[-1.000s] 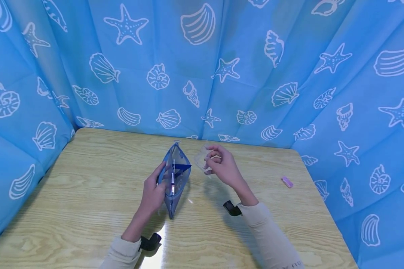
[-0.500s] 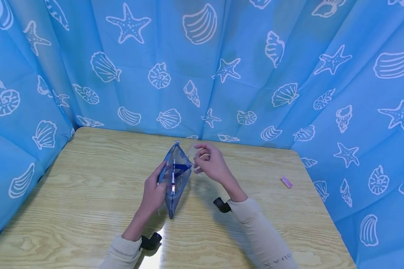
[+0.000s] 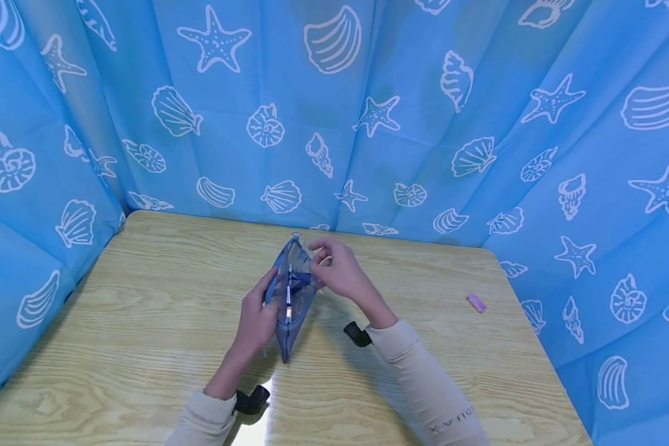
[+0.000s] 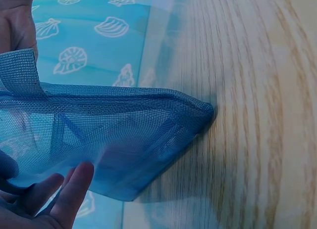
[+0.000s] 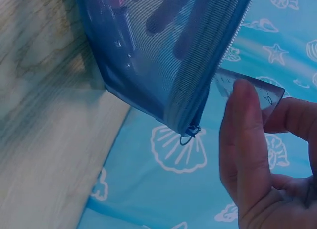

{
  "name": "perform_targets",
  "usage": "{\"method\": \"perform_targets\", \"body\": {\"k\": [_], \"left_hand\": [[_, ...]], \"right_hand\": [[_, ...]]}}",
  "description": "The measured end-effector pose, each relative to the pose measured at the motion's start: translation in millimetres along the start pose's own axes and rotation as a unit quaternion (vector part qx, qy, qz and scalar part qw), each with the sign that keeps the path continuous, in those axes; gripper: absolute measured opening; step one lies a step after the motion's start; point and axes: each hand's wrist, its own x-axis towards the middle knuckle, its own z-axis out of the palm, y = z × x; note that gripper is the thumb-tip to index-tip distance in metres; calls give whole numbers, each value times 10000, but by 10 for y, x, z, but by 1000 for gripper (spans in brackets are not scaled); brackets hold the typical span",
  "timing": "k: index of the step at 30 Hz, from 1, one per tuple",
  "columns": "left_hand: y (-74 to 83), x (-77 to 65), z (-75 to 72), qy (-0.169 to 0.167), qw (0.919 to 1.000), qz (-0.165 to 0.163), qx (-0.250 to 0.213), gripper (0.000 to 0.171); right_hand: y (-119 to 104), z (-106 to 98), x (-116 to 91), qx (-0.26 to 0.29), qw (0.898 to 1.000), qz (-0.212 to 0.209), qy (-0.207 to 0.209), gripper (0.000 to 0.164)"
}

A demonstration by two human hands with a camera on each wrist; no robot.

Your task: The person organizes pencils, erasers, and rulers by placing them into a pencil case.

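Observation:
My left hand (image 3: 256, 317) grips the near side of a blue mesh zip pouch (image 3: 286, 337), whose mouth gapes upward. A slim white-and-dark pen-like stick (image 3: 288, 300) and a dark blue item (image 3: 300, 280) show inside. At the pouch's right rim is my right hand (image 3: 339, 269), thumb and fingers pinching a clear plastic set square (image 5: 267, 94) with printed graduations. One end of the set square passes behind the zipper edge (image 5: 218, 56) in the right wrist view. Left fingers (image 4: 79, 189) lie against the mesh side in the left wrist view.
A small pink-purple eraser-like block (image 3: 476, 303) lies on the wooden table (image 3: 145, 334) at the right. Blue curtains (image 3: 290, 118) with white shell prints surround the back and sides. A ring pull (image 5: 186, 140) hangs from the zipper's end.
My right hand has moved left with the set square, from beside the pouch to its mouth. My left hand keeps its hold on the pouch, nearly still.

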Motion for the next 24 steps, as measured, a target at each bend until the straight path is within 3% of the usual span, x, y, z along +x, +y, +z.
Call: {"method": "perform_targets", "body": {"k": [12, 24], "left_hand": [[-4, 6, -10, -10, 10000, -29, -10, 70], [-3, -1, -18, -68, 9999, -20, -157, 72]], "right_hand": [[-144, 0, 41, -952, 9940, 241, -482, 40], [-143, 25, 67, -1206, 9903, 266, -638, 32]]}}
